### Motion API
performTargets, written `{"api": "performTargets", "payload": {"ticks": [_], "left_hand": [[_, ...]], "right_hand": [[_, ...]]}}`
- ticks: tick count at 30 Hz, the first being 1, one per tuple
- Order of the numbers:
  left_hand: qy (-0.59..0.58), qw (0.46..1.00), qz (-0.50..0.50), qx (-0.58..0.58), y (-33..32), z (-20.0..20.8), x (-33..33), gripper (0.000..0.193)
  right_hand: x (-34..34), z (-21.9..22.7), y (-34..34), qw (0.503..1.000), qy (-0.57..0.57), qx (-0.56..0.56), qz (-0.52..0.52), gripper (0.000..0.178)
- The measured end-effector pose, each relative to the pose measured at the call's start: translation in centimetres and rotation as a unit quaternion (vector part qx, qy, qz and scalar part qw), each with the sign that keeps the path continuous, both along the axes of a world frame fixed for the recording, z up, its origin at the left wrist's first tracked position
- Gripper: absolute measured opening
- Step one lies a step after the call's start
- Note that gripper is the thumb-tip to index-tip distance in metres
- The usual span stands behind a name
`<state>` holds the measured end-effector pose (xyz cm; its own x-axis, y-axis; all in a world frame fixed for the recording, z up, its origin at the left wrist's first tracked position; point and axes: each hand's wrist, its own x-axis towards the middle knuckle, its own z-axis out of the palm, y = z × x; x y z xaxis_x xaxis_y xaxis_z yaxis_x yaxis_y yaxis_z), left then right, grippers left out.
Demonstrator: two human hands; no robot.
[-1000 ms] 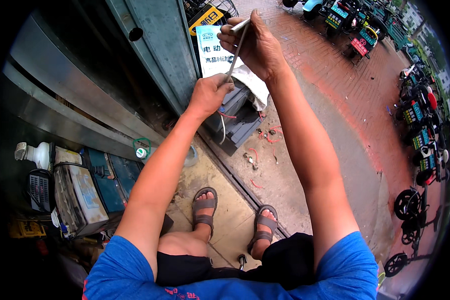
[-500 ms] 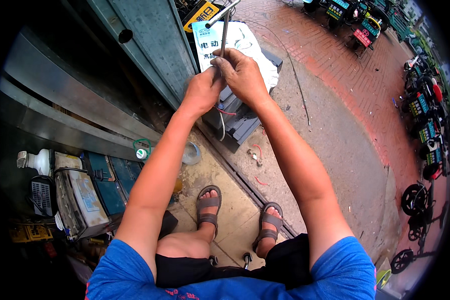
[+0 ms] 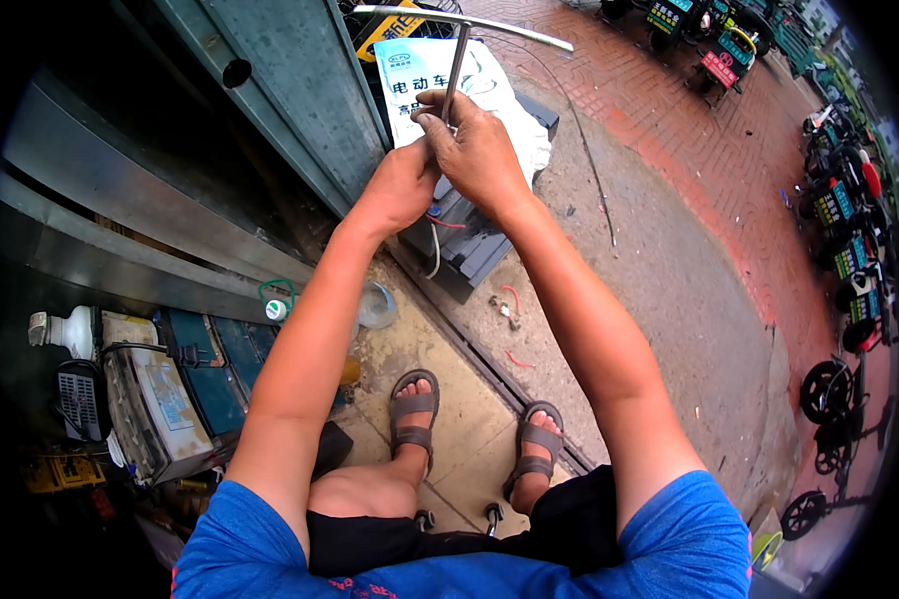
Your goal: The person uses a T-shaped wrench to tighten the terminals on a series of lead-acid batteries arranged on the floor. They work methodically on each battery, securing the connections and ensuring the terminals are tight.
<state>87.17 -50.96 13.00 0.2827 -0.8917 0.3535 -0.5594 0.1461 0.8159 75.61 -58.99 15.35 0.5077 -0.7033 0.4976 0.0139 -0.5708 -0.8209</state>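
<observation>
Person works with both hands together, arms stretched forward, at upper centre of the head view. Right hand (image 3: 481, 160) is closed on a T-bar (image 3: 457, 70): fingers and thumb pinch the shaft at its lower part. Shaft is near upright in view, leaning slightly right at the top; crossbar (image 3: 519, 36) runs across the upper end, sloping down to the right. Left hand (image 3: 402, 187) is curled and narrow, pressed up against the right hand, just below and to its left. Lower end of the shaft hidden behind the hands, so cannot tell whether the left grips it too.

Behind the hands: white bag (image 3: 509, 105) with print, lying over a dark grey box (image 3: 481, 250). Red wire (image 3: 448, 225) and white wire (image 3: 436, 252) show at the box, just below the hands. Yellow sign (image 3: 382, 38) partly visible past the bag. Metal post (image 3: 280, 95) stands left of the bag.

Scraps of red wire (image 3: 510, 299) on the ground, right of the box. Thin black cable (image 3: 594, 170) curves over the concrete (image 3: 669, 290). Lower left: blue batteries (image 3: 195, 364), a worn pale battery (image 3: 170, 404), a black charger (image 3: 78, 399). Clear tub (image 3: 378, 302) and a green-and-white bottle (image 3: 276, 309) near the left forearm. Sandalled feet on tile (image 3: 469, 454). Parked bikes (image 3: 849, 260) line the far right, some on red paving (image 3: 649, 110).
</observation>
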Motion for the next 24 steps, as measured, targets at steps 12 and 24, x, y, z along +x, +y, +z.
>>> {"api": "performTargets", "payload": {"ticks": [12, 24], "left_hand": [[-0.036, 0.998, 0.041, 0.028, 0.0, -0.2, -0.1, 0.024], [-0.068, 0.964, 0.193, 0.171, 5.4, -4.8, -2.1, 0.051]], "right_hand": [[-0.3, 0.3, 0.3, 1.000, 0.024, -0.015, -0.011, 0.030], [-1.4, 1.7, 0.2, 0.998, 0.052, 0.036, -0.005, 0.029]]}}
